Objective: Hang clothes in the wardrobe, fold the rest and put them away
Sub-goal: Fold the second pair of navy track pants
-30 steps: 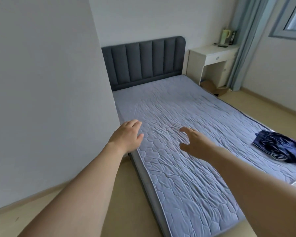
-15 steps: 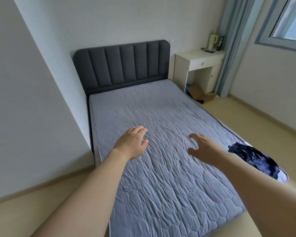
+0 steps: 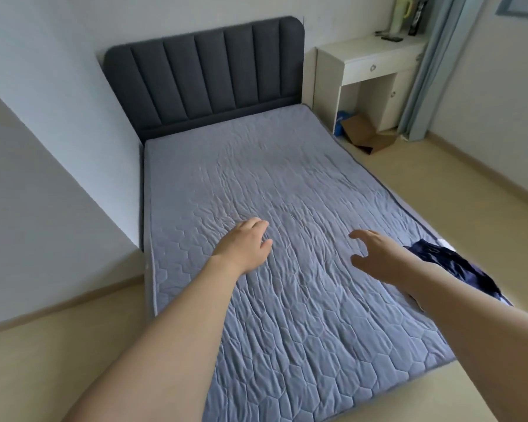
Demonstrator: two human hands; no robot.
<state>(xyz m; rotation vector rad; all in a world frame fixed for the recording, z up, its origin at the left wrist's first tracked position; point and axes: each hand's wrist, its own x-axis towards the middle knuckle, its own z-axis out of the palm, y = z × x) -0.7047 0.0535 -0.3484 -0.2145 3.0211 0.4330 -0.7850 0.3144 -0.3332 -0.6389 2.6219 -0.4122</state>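
Note:
A dark blue shiny garment (image 3: 457,266) lies crumpled at the right edge of the bed (image 3: 287,184), partly hidden behind my right forearm. Both my arms reach out over the quilted grey-blue mattress cover. My left hand (image 3: 244,245) hovers over the middle of the bed, fingers loosely bent, holding nothing. My right hand (image 3: 375,254) is spread with thumb apart, empty, just left of the garment and not touching it.
A dark grey padded headboard (image 3: 208,74) stands at the far end. A white desk (image 3: 369,59) with a kettle sits at the back right, a cardboard box (image 3: 369,135) under it, a curtain (image 3: 430,65) beside it. A white wall (image 3: 43,184) juts in at left.
The view has swung left to right and closer, bringing the whole bed into the centre. Both hands stay stretched out and empty; the garment now sits close beside my right wrist.

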